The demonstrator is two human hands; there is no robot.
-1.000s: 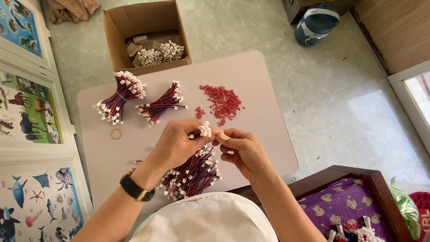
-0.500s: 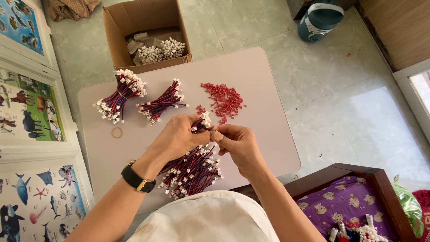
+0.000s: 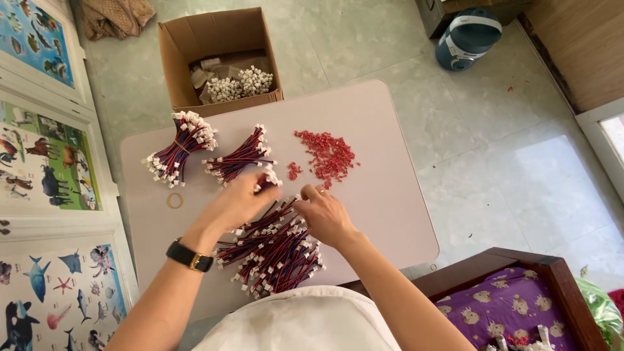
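My left hand [image 3: 235, 203] grips a small bunch of red and dark wires with white connectors [image 3: 268, 178], held low over the pale pink table [image 3: 390, 195] next to a tied wire bundle [image 3: 237, 159]. My right hand [image 3: 326, 218] has come off the bunch. It hovers over a loose heap of the same wires [image 3: 273, 250], fingertips bent down near a few stray red pieces [image 3: 294, 171]. What its fingers hold is hidden. A pile of small red parts [image 3: 328, 155] lies just beyond. A second tied bundle [image 3: 179, 149] lies at the far left.
A rubber band [image 3: 174, 200] lies on the table's left side. An open cardboard box [image 3: 218, 39] with white connectors [image 3: 239, 84] stands on the floor behind. A blue and white pot [image 3: 468, 36] is far right, a wooden frame with purple cloth [image 3: 513, 305] near right, and animal posters [image 3: 39, 162] at left.
The hands were together on the small wire bunch above the heap. Now they have parted: the left carried the bunch forward and left, the right dropped toward the table.
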